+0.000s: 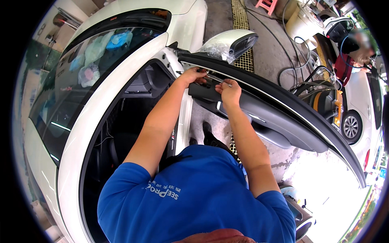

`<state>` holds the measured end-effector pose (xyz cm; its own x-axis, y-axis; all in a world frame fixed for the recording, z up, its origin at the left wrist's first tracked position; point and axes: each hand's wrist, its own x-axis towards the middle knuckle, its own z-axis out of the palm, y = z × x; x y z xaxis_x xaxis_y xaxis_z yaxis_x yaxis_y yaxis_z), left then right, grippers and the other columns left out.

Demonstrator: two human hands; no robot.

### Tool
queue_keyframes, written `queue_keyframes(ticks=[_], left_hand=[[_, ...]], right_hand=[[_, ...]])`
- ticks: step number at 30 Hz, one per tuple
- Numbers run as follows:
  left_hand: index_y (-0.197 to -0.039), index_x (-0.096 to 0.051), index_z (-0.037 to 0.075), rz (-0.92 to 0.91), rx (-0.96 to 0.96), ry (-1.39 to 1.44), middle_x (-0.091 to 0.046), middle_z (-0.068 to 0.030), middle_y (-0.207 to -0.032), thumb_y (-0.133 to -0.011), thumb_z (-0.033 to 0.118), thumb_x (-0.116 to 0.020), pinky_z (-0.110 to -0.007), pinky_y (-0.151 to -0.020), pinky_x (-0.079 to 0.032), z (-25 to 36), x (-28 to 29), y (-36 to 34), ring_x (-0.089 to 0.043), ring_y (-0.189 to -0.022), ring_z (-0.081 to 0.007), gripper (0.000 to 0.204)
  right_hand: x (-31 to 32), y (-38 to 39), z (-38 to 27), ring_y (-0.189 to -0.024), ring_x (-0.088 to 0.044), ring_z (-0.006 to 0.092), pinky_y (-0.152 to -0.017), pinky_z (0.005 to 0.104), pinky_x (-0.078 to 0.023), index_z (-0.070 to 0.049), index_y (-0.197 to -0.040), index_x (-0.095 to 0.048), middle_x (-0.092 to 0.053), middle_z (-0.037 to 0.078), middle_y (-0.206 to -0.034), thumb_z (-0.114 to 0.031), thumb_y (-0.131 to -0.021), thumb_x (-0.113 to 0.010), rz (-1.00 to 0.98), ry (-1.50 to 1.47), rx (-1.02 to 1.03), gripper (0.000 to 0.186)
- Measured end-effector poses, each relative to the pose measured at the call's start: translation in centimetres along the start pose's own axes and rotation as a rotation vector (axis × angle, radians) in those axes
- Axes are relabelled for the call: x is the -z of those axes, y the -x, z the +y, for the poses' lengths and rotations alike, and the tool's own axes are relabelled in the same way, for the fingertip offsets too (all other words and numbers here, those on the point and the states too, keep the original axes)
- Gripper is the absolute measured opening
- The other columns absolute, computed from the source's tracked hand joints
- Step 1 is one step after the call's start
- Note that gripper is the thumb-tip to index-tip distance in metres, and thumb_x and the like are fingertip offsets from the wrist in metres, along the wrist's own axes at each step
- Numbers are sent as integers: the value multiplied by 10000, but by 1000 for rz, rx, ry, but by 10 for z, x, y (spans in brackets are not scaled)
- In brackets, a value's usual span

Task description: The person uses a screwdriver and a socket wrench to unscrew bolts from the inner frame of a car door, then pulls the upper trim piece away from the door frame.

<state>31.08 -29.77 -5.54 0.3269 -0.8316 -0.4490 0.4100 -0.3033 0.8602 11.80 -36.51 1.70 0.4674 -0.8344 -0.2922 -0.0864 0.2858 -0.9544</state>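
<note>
My left hand is at the front upper corner of the open door of a white car, fingers closed around something too hidden to name. My right hand, a little rearward along the black door panel, has its fingers closed on a thin silver rod-like piece along the top edge. A dark gap shows in the panel beneath the fingers. The side mirror, partly wrapped in clear plastic, sits just above the hands.
Yellow floor grating runs beside the car. Cables, hoses and a black-and-yellow machine stand to the right, with a white bucket and red stool farther back. A person is near a second white car.
</note>
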Motion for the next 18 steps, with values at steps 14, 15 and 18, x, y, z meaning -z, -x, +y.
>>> queue_keyframes(ticks=[14,15,18], left_hand=[[-1225,-495,55,67,-8,-88,-608,-20,-1070,-839,108,-630,-289,-744,-514,4,-12,-1,-639,-840,-169,413],[-1178,-529,39,71,-117,-124,-624,-16,-1017,-826,159,-654,-290,-788,-497,-7,9,-8,-624,-873,-163,392],[-1117,-563,45,-30,-80,120,-632,-17,-975,-830,164,-644,-276,-812,-483,-4,2,-8,-615,-912,-158,321]], right_hand=[[-39,17,-18,-832,-629,331,-689,380,-537,5,-928,-513,-590,207,-884,-22,-767,-539,-192,1115,629,166],[-55,18,-11,-821,-644,309,-673,373,-545,0,-925,-516,-596,199,-899,-36,-770,-543,-199,1250,749,162],[-77,14,-27,-817,-657,295,-658,371,-550,-1,-964,-532,-609,183,-927,-76,-772,-559,-342,1369,882,208]])
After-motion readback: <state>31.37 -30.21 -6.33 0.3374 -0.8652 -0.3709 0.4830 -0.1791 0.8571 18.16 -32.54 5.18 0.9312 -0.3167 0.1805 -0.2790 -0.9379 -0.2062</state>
